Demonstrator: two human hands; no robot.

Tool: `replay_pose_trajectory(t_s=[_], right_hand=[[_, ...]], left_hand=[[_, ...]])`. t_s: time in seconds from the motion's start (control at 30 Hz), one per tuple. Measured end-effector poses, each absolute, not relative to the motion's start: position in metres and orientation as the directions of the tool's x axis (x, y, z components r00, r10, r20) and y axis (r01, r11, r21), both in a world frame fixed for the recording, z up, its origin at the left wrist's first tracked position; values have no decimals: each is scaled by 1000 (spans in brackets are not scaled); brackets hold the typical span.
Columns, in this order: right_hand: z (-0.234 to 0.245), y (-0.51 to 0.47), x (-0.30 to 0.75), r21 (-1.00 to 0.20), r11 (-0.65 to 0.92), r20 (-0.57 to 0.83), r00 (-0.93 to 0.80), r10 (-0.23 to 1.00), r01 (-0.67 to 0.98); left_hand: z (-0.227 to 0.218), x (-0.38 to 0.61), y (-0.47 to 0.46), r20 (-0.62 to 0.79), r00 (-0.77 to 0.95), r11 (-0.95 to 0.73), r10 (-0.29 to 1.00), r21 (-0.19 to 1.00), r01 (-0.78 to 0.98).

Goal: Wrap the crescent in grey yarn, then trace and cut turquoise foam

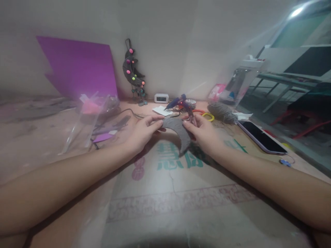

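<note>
Firstly, purple sheet (80, 65): leaning against the wall (168, 41), behind a blurred plastic bag (90, 106) with something pink in it.
Moon ornament (129, 70): dark, dotted with pink and green balls, up against the wall.
Left hand (147, 129): its grip is clamped on the left end of the grey crescent (178, 129), thumb uppermost.
White clock (161, 98): near the wall, just beyond a white paper (161, 110).
Glue gun (176, 102): blue, red light lit, nozzle pointing left toward the paper.
Grey crescent: between both hands, over the desk, one point hanging toward the wearer.
Right hand (203, 132): its grip is clamped on the crescent's right side; whether any finger also meets the gun's handle, I can't tell.
Yarn (222, 112): a grey bundle, beside yellow scissor handles (213, 117).
Phone (261, 137): face up, right.
Risk: the nozzle may be hot and could burn a finger reaching past the crescent; a bumped handle or snagged cord could tip the gun.
Desk (64, 230): pinkish, under a clear covering with green and red print.
Room: dim; a table (279, 89) and red stool (300, 120) at right.
</note>
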State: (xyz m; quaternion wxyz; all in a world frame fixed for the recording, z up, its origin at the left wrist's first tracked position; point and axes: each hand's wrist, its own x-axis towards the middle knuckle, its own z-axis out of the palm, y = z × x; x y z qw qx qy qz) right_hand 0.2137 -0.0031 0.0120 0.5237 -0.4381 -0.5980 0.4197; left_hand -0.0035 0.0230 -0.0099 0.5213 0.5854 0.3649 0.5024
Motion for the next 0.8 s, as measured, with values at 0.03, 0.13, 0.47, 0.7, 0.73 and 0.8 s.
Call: replay_pose_trajectory(t_s=[0.03, 0.13, 0.47, 0.7, 0.73, 0.8], right_hand=[[17, -1, 218, -948, 282, 278, -47, 959, 148], [29, 5, 230, -884, 355, 371, -8, 929, 304], [31, 9, 236, -813, 429, 449, -46, 892, 394], [35, -16, 236, -439, 740, 795, -163, 584, 510], [32, -21, 233, -393, 745, 772, -248, 586, 538], [24, -24, 228, -328, 743, 695, -384, 608, 583]], left_hand=[[-9, -3, 22, 192, 252, -178, 948, 981, -80], [-7, -1, 16, 127, 387, -126, 913, 992, -27], [4, 4, 3, 161, 521, -256, 838, 960, 116], [1, 5, 10, 117, 364, -95, 924, 992, -77], [0, 5, 11, 111, 368, -83, 923, 992, -91], [0, 6, 11, 109, 376, -66, 920, 990, -124]])
